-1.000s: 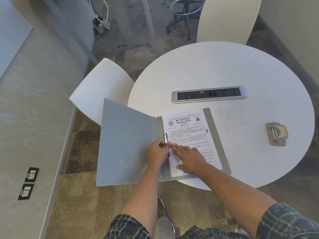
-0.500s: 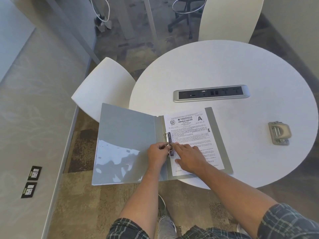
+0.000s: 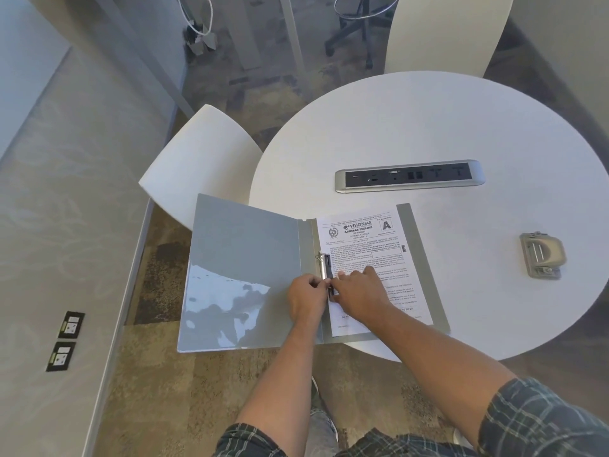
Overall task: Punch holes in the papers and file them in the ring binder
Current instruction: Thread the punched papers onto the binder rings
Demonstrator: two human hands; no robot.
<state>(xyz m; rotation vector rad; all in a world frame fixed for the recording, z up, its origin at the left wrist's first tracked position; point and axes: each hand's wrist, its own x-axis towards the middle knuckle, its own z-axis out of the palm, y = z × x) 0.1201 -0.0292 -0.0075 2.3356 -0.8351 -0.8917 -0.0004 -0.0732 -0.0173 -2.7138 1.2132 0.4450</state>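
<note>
Both hands pinching at binder ring mechanism

Left hand (image 3: 304, 296) and right hand (image 3: 357, 291) fingers closed on the ring clip (image 3: 326, 267); paper (image 3: 365, 245) lies right of clip inside open ring binder (image 3: 244, 258); hole punch (image 3: 542, 255) well apart, right.

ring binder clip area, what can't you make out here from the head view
- Lower ring of the ring binder: hidden under the left hand and right hand.
- Whether the clip is latched: too small.
- Paper body text: too small.
- Hole punch details: blurred.
</note>
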